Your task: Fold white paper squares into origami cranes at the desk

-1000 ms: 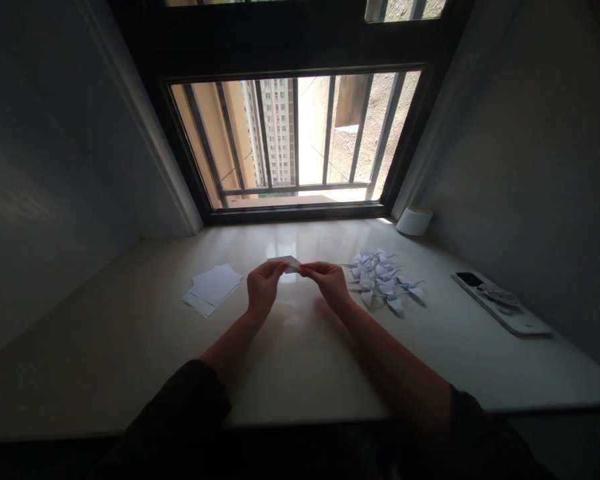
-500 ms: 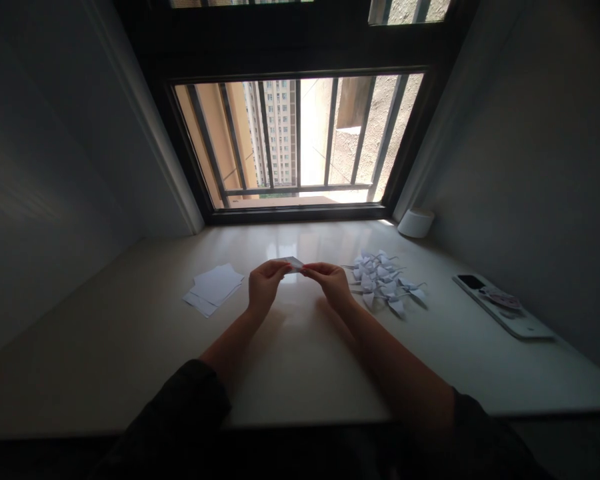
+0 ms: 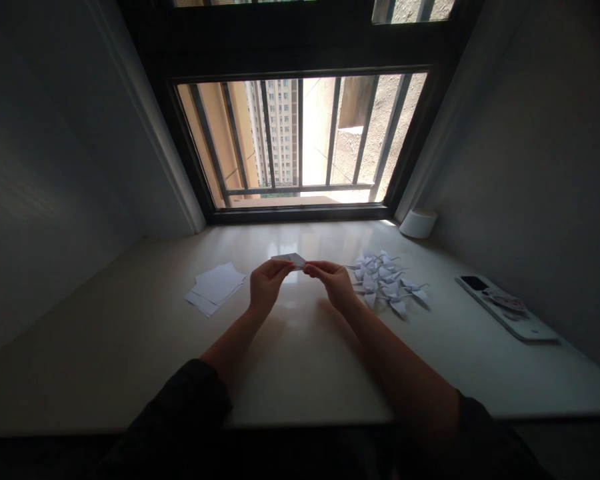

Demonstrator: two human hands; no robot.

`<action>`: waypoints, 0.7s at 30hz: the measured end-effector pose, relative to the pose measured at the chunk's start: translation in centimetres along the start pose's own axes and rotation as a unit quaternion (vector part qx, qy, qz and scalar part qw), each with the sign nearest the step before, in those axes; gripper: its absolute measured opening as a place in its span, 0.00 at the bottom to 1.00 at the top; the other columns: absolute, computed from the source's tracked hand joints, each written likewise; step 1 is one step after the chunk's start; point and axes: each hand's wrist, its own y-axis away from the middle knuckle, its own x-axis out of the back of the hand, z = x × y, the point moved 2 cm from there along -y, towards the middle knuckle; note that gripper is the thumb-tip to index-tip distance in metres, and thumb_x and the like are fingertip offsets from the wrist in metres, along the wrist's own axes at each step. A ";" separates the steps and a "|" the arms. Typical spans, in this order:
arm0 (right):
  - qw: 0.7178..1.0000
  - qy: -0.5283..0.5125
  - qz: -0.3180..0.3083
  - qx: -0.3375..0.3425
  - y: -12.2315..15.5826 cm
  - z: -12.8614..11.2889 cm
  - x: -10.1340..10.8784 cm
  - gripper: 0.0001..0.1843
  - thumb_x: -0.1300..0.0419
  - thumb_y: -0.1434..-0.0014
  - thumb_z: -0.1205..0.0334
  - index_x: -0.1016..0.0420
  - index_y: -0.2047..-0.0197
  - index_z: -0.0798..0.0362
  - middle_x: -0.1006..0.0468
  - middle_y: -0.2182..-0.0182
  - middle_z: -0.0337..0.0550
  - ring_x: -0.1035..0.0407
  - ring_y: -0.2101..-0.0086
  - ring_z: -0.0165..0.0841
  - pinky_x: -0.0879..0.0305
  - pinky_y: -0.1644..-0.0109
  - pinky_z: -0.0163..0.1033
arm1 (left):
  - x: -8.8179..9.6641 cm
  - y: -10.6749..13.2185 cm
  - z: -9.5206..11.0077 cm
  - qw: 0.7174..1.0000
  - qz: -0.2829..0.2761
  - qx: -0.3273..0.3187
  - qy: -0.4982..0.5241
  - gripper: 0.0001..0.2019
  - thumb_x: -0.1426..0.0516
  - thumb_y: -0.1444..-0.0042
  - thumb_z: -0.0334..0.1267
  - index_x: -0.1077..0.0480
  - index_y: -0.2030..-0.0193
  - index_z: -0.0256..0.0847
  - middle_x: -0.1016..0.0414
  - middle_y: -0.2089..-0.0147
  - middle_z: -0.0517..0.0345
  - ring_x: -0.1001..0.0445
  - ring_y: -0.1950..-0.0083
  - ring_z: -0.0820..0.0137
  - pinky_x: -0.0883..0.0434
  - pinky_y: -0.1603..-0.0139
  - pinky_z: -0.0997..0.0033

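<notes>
A small folded piece of white paper [image 3: 291, 258] is held up between my two hands, over the middle of the white sill. My left hand [image 3: 269, 283] pinches its near left edge between thumb and fingers. From the other side, my right hand [image 3: 334, 277] grips the right corner with its fingertips. Parts of the paper are hidden behind my fingers. Just beyond my right hand lies a pile of folded paper cranes [image 3: 384, 277]. Several flat sheets of white paper [image 3: 219, 285] rest to the left of my left hand, loosely stacked.
A phone [image 3: 523, 320] with a round attachment on its back lies at the right, beside the wall. At the far right corner stands a white round object [image 3: 418, 223]. The barred window [image 3: 300, 213] closes off the back of the sill [image 3: 300, 373].
The folded paper sits a little differently in my fingers, with more of it showing above the left hand. The view has shifted slightly; the sheets, cranes and phone stay put.
</notes>
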 end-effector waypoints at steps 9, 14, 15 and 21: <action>0.999 -0.038 -0.005 0.006 0.1 -0.2 -0.2 0.13 0.28 0.64 0.58 0.19 0.71 0.50 0.19 0.74 0.42 0.27 0.70 0.35 0.32 0.57 0.44 | 0.1 -0.1 -0.2 1.000 0.009 0.020 -0.008 0.10 0.36 0.56 0.42 0.25 0.70 0.39 0.21 0.66 0.53 0.24 0.63 0.65 0.28 0.62 0.65; 0.999 -0.043 0.003 0.000 0.0 0.1 -0.2 0.14 0.28 0.66 0.58 0.19 0.71 0.50 0.19 0.73 0.42 0.26 0.69 0.36 0.32 0.56 0.45 | 0.0 0.1 -0.1 1.000 0.003 0.025 0.002 0.09 0.35 0.56 0.41 0.25 0.68 0.39 0.21 0.65 0.53 0.24 0.63 0.66 0.29 0.61 0.66; 0.999 -0.044 0.004 -0.002 0.0 0.1 -0.2 0.14 0.28 0.66 0.58 0.19 0.72 0.51 0.19 0.73 0.42 0.26 0.69 0.36 0.32 0.57 0.44 | 0.0 0.1 0.0 1.000 0.004 0.024 0.003 0.09 0.35 0.56 0.40 0.25 0.69 0.39 0.21 0.65 0.53 0.24 0.63 0.67 0.29 0.61 0.66; 0.998 -0.057 -0.001 -0.001 0.2 0.1 -0.4 0.14 0.28 0.65 0.60 0.19 0.70 0.51 0.19 0.75 0.41 0.26 0.71 0.33 0.32 0.60 0.41 | -0.1 0.1 0.1 1.000 0.020 0.014 0.003 0.09 0.35 0.57 0.39 0.25 0.70 0.37 0.21 0.67 0.53 0.25 0.66 0.68 0.29 0.63 0.67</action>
